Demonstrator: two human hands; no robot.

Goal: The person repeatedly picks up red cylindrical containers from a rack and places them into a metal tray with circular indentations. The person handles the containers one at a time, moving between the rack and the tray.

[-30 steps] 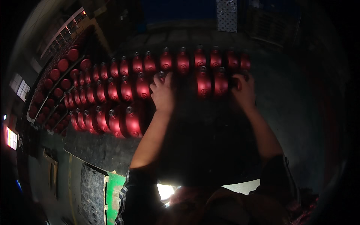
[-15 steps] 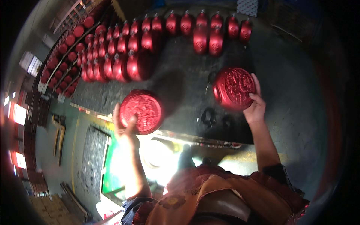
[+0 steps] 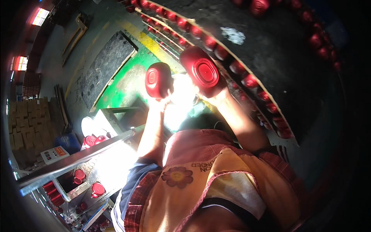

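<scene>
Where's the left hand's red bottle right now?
In the head view, that red bottle is in the left hand, above and left of the picture's centre, between the dark board on its left and the other red bottle on its right.

Had bright windows [image 3: 41, 17] at upper left, green floor [image 3: 124, 92] and a yellow stripe [image 3: 152, 44] left of centre, a dark table [image 3: 278, 69] at upper right; glared white near centre, darkened toward the right edge.
</scene>
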